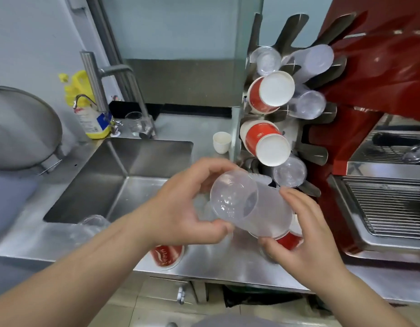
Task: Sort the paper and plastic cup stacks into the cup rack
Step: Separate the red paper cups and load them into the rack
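Both my hands hold one stack of clear plastic cups (249, 206) above the counter, tilted with its base toward me. My left hand (187, 208) grips the base end between thumb and fingers. My right hand (305, 232) curls round the wider rim end. The steel cup rack (315, 152) stands behind, carrying two red paper cup stacks (270, 93) (265, 142) and several clear plastic stacks (308, 102). Red paper cups lie on the counter below my hands (167, 256) (290, 240). More clear cups (91, 226) lie near the sink's front edge.
A steel sink (124, 180) with a tap (114, 90) fills the left. A small white cup (222, 142), a glass (134, 123) and a yellow bottle (91, 114) stand behind it. A red espresso machine with a drip grate (388, 204) sits at the right.
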`<action>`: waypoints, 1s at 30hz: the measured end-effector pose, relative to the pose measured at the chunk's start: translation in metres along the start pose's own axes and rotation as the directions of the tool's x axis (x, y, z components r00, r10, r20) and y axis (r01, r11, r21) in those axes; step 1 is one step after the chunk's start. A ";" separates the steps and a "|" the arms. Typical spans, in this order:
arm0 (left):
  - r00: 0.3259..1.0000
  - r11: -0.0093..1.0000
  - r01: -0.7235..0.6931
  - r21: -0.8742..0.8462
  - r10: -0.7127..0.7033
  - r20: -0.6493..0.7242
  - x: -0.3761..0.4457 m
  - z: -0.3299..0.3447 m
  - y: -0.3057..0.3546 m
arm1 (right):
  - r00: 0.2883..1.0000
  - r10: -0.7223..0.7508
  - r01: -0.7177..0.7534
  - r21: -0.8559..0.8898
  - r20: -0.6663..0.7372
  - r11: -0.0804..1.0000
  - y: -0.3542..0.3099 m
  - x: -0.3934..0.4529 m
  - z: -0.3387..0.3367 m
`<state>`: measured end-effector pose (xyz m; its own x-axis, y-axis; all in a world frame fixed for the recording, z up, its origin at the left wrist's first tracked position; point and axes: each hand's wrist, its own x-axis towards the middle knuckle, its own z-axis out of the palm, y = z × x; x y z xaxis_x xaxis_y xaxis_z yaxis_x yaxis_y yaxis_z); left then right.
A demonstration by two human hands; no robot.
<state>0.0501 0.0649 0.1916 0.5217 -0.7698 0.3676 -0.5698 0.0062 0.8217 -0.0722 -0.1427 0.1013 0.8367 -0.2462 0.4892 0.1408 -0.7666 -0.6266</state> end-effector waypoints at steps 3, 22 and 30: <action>0.998 1.000 0.026 -0.011 -0.027 -0.053 -0.013 -0.019 -0.001 | 0.999 -0.030 0.030 0.012 0.036 0.999 -0.015 0.008 0.015; 0.962 0.959 0.271 0.087 -0.268 -0.048 -0.006 -0.044 -0.053 | 0.934 0.242 -0.230 -0.077 0.264 0.970 -0.018 0.033 0.087; 0.945 0.940 0.318 0.120 -0.325 0.046 0.004 -0.025 -0.083 | 0.901 0.312 -0.306 -0.068 0.302 0.950 -0.010 0.027 0.095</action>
<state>0.1158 0.0771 0.1355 0.6488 -0.7586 0.0599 -0.4464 -0.3157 0.8373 -0.0006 -0.0855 0.0631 0.9573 -0.2823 0.0621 -0.1587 -0.6930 -0.7032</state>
